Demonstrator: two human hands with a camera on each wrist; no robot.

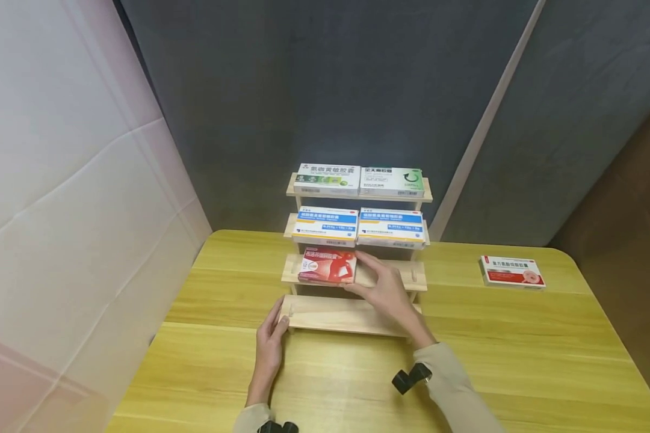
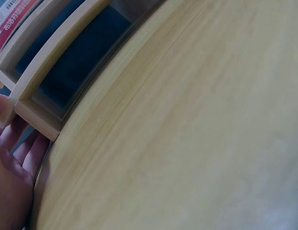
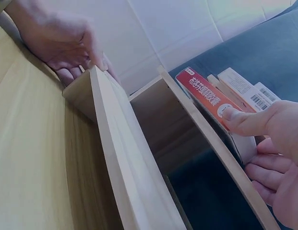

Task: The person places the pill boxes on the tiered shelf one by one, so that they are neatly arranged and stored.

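A tiered wooden rack (image 1: 346, 314) stands on the table. My left hand (image 1: 269, 346) grips the left end of its lowest shelf, thumb on top; in the left wrist view the fingers of that hand (image 2: 14, 177) reach round the shelf's end. A red medicine box (image 1: 328, 264) leans on the left half of the shelf above. Its right end is held by my right hand (image 1: 387, 294). In the right wrist view, the thumb lies on the front of the red box (image 3: 204, 93) and the other fingers of the right hand (image 3: 278, 143) are by its end.
On the top shelf are a white-and-green box (image 1: 327, 178) and a green-and-white one (image 1: 391, 181). Two blue-and-white boxes (image 1: 325, 225) fill the shelf beneath. A red-and-white box (image 1: 512, 272) lies on the table (image 1: 520, 349) to the right. A dark curtain (image 1: 325, 90) hangs behind.
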